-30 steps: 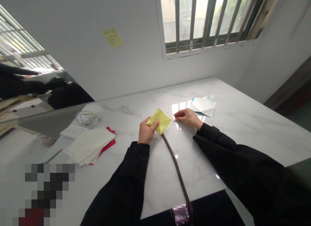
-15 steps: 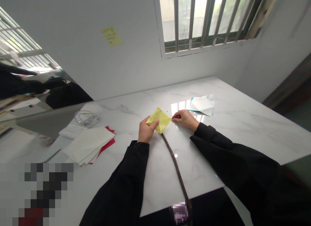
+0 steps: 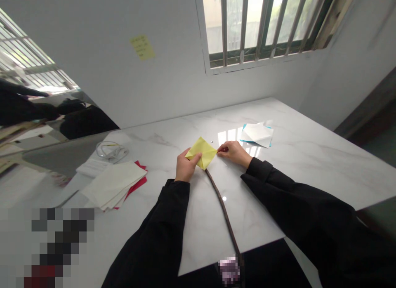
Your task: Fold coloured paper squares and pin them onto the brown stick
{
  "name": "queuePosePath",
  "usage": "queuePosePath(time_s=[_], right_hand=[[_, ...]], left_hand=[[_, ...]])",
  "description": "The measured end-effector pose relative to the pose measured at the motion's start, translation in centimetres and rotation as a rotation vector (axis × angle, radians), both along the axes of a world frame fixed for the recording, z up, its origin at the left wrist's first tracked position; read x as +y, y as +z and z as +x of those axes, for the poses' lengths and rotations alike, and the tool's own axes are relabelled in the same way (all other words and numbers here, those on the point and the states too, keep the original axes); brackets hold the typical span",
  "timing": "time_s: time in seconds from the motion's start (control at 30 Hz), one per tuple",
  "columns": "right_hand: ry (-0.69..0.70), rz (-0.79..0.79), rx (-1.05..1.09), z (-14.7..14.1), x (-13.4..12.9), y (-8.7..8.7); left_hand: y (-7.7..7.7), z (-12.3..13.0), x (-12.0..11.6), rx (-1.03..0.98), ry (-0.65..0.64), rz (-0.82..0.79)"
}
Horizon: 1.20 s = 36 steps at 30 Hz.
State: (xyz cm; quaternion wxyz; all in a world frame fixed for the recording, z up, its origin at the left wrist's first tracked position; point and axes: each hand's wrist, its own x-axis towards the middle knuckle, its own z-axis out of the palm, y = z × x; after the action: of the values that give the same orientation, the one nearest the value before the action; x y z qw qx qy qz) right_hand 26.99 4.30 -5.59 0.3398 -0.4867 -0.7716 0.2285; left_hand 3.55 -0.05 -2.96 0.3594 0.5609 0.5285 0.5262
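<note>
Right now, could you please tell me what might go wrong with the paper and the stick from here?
The yellow paper might crease or tear if the right hand tugs at its right-hand corner while the left hand grips the other side. The brown stick runs past the near edge of the table, so a bump there could shift it.

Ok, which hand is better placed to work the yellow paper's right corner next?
Probably the right hand: it is at that corner of the yellow paper, while the left hand is busy holding the opposite side.
</note>
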Motion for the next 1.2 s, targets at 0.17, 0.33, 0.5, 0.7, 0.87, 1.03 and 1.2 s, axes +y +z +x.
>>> queuePosePath(time_s=[0.17,0.33,0.5,0.7,0.87,1.03,1.2], right_hand=[[-0.024,-0.03,0.034,-0.2,-0.1,0.0],[-0.076,-0.009,0.077,0.2,-0.1,0.3],[-0.07,-0.088,0.246,0.6,0.2,-0.1],[-0.004,-0.242,0.398,1.0,0.5,-0.3],[0.055,-0.286,0.511,1.1,0.5,-0.3],[0.035,-0.281,0.508,1.1,0.3,-0.1],[0.064,-0.307,0.545,1.1,0.4,-0.2]], left_hand=[[-0.2,0.0,0.1,0.009,-0.005,0.02],[-0.1,0.0,0.0,0.008,0.005,0.004],[-0.3,0.1,0.0,-0.007,0.001,-0.007],[-0.6,0.1,0.0,0.016,-0.019,-0.001],[-0.8,0.0,0.1,0.023,-0.03,0.006],[-1.0,0.4,0.0,0.004,-0.046,-0.006],[-0.8,0.9,-0.2,0.0,-0.062,-0.032]])
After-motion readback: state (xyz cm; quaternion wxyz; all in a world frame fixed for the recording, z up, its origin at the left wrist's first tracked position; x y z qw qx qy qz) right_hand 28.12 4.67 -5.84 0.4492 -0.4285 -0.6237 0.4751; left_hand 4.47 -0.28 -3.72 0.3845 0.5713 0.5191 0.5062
